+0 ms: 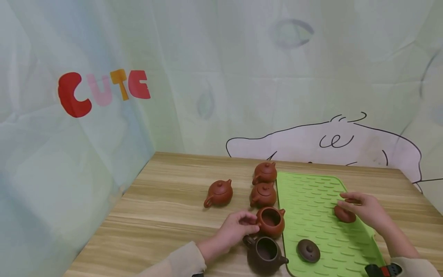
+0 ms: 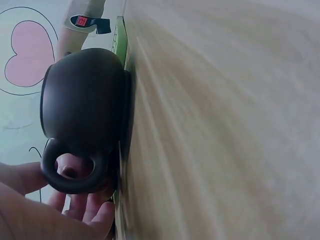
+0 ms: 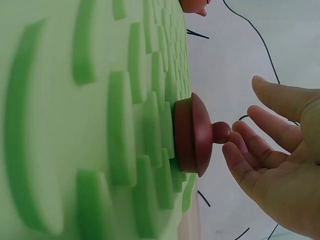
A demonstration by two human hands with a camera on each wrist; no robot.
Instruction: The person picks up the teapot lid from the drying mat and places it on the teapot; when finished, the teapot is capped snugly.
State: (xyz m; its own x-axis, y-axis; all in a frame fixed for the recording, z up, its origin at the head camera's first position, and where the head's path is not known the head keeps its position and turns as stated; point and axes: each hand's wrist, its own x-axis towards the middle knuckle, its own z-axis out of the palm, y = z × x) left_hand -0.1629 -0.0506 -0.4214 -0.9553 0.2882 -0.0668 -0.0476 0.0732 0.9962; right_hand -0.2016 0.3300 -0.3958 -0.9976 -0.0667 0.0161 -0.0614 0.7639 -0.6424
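In the head view, my left hand (image 1: 235, 229) holds the handle side of a lidless red-brown teapot (image 1: 271, 227), thumb and fingers at its small handle. A lidless dark brown teapot (image 1: 261, 259) stands just nearer; it fills much of the left wrist view, its ring handle (image 2: 75, 187) in front of my left fingers (image 2: 92, 207). My right hand (image 1: 368, 209) hovers over a red-brown lid (image 1: 345, 215) on the green mat (image 1: 311, 200). The right wrist view shows the lid's round knob (image 3: 221, 132) close to the fingertips, with the thumb (image 3: 285, 97) spread away.
Two lidded red-brown teapots (image 1: 264, 195) stand in line along the mat's left edge, beyond the lidless ones. Another lidded teapot (image 1: 220, 193) sits apart to the left. A dark brown lid (image 1: 308, 251) lies on the mat. Printed cloth walls (image 1: 207, 77) border the wooden table (image 1: 166, 192).
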